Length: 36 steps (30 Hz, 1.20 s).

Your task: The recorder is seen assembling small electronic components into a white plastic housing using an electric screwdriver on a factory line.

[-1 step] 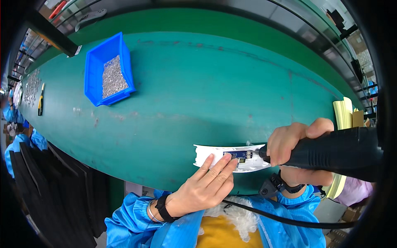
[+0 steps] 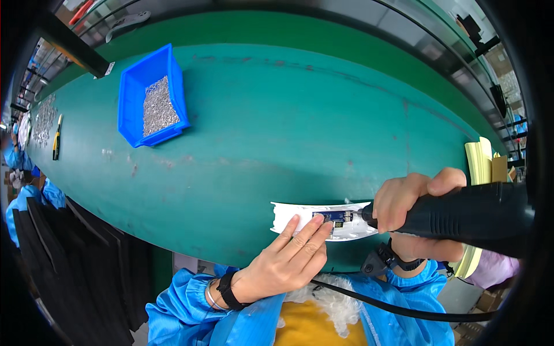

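White casing (image 2: 283,215) lies on the green worktop (image 2: 259,127), a blue bin (image 2: 131,95) well apart leftward; the outstretched left hand (image 2: 292,262) partly covers the casing; the right hand (image 2: 398,202) grips a black power tool (image 2: 461,213).

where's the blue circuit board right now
In the head view, the blue circuit board is right of and below centre, in the white curved part, between the left hand and the black tool gripped by the right hand.
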Available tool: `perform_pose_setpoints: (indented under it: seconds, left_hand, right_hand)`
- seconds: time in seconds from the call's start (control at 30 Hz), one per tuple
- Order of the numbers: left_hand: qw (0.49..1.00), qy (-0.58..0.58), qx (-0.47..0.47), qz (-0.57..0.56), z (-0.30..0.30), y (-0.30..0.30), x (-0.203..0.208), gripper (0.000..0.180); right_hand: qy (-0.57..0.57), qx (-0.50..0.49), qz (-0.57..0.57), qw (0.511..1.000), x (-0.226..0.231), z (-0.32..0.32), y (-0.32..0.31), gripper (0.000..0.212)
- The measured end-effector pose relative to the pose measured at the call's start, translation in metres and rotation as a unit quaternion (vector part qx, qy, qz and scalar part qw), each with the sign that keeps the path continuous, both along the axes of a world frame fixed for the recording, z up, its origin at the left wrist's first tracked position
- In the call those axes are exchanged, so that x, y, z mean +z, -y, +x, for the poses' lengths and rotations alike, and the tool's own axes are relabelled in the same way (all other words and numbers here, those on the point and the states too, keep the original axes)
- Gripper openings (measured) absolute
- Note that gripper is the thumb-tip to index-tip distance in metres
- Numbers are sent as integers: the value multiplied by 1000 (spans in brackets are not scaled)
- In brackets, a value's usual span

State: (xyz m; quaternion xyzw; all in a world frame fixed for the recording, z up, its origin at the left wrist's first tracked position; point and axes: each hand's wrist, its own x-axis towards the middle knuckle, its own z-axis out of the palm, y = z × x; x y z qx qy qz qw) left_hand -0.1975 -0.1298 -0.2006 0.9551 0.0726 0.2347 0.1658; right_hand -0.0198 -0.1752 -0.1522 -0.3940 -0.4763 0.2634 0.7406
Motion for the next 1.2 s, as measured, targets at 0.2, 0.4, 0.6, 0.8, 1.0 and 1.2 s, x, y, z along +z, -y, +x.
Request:
perform_pose_setpoints:
  seconds: [0.2, 0.4, 0.6, 0.8, 1.0, 1.2]
  left_hand:
    - [1000, 10, 11, 2, 0, 0, -3, 9]
    - [1000, 11, 15, -3, 0, 0, -2, 10]
    - [1000, 1, 14, -2, 1, 1, 1, 7]
    - [999, 12, 7, -47, -2, -5, 10, 5]
    - [985, 58, 74, -144, 7, -10, 35, 13]
    - [982, 76, 80, -150, 6, -15, 31, 16]
  right_hand:
    - [-2, 20, 34, 999, -6, 2, -7, 65]
    - [13, 27, 31, 999, -4, 2, -6, 66]
    - [19, 22, 25, 999, -6, 4, -2, 72]
    - [-38, -9, 15, 999, 7, -1, 1, 71]
    - [-8, 143, 65, 988, 41, 0, 11, 54]
    - [-45, 216, 17, 975, 41, -10, 14, 26]
